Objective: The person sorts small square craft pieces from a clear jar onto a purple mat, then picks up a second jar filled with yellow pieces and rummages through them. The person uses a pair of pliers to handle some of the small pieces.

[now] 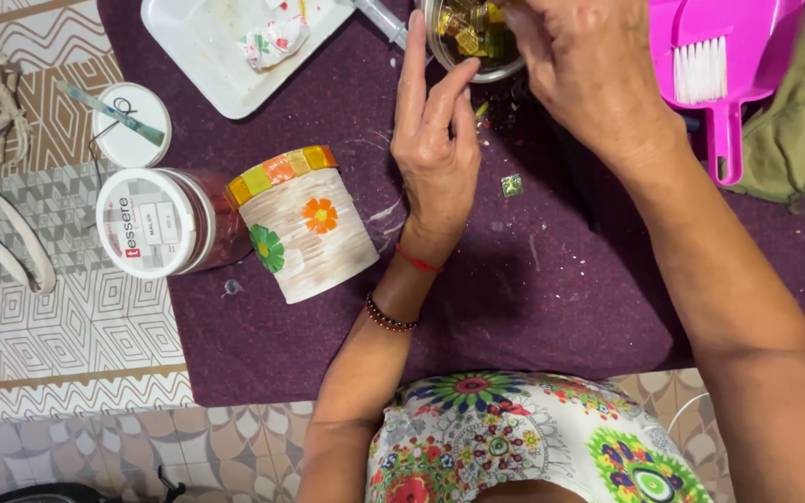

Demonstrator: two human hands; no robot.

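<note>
Head cam, looking straight down. My left hand (437,140) lies palm-down on the purple mat (533,289), fingers (412,79) stretched long and close together, holding nothing; their tips rest against the rim of the small glass bowl (463,42) full of shiny yellow-green tile bits. My right hand (589,70) is over that bowl, fingers curled down into it. I can't tell if they've pinched a piece or not, since the tips are hidden behind the knuckles.

Just below my left fingertips and a bit toward the right hand, one loose green tile (511,184) lies alone on the mat, touching neither hand. Outward of my left wrist lies the decorated can (305,233) on its side, with orange and green flowers and a band of coloured tiles on the rim. Just beside it is a jar (165,224) with a white lid. Beyond my left fingertips is a white tray (207,47). Past my right hand sits a pink dustpan (729,56) with a brush.
</note>
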